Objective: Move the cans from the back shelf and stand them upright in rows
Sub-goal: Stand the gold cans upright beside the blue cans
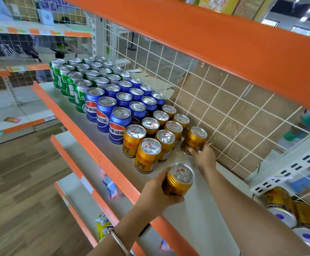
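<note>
Risk notes, front to back. Left grip (158,191) was clenched round a gold can (180,179), upright, over the bare front part of the shelf (196,218), near the orange lip (98,150); couldn't tell if its base was down. Set too close to that lip, it could go over the edge onto the lower shelves. Feed stock (280,207) lay on its side behind the mesh, low right: round cans, likely to roll when the next one gets pulled. Right grip (204,156) held a second gold can (195,140) low on the body, fingers wrapped. That can stood at the back, just beside the wire mesh (224,108), with a small gap to the gold rows (147,156). Main hazard there: pushed in with a low hold, a tall can tips into its neighbours. Those stood touching, so one knock probably runs down the row. Knuckles or the can could also snag the mesh. Both grips were loaded, so nothing was free to catch a fall. Blue cans (106,109) and green cans (71,84) further along stood packed and upright, well apart from the hands; low risk unless a domino run reached them
</note>
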